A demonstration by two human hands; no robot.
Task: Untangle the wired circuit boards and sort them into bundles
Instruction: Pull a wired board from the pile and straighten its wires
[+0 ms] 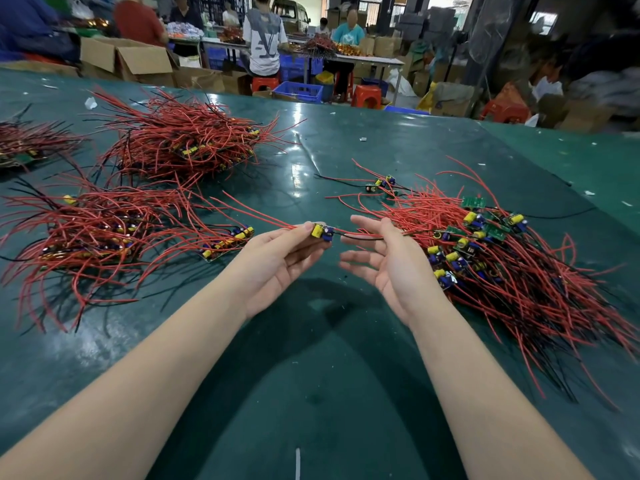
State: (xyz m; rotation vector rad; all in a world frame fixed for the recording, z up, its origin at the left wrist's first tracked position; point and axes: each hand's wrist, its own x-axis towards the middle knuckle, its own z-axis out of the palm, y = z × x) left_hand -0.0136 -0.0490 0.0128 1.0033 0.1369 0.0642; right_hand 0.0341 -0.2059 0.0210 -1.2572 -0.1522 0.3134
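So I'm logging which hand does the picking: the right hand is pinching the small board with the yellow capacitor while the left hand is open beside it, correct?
Not quite. The head view shows the left hand pinching the small board; the right hand is the open one beside it.

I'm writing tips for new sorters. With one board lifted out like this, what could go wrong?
1. The left hand pinches one board, but its black wire runs across the open right hand toward the tangled pile; pulling could snag it.
2. The board's red wires trail over the left bundle and may re-tangle.
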